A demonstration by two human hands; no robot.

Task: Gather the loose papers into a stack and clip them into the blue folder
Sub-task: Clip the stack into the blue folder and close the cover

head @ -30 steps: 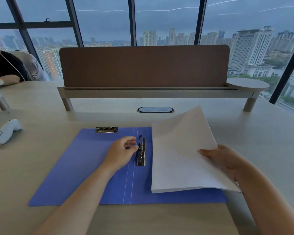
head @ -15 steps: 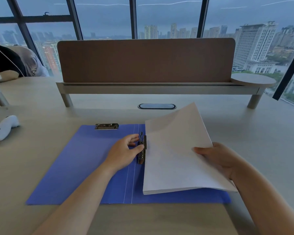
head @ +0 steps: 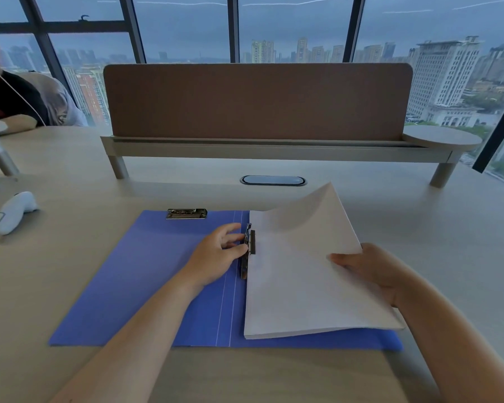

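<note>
The blue folder [head: 146,280] lies open and flat on the desk in front of me. A metal clip [head: 248,251] runs along its spine, and a second metal clip [head: 186,213] sits at the top edge of the left cover. My left hand [head: 216,254] pinches the spine clip's lever, which stands raised. A white paper stack [head: 297,274] lies over the right cover, its left edge at the clip and its far corner curling upward. My right hand [head: 370,269] grips the stack's right edge.
A brown divider panel on a low shelf [head: 259,103] crosses the desk behind the folder, with an oval cable port [head: 273,180] before it. A white handheld device [head: 12,212] lies at the left. Another person [head: 9,97] sits at the far left.
The paper stack has slid left until its edge reaches the spine clip. My left hand has stayed on the clip lever. The camera has tipped slightly.
</note>
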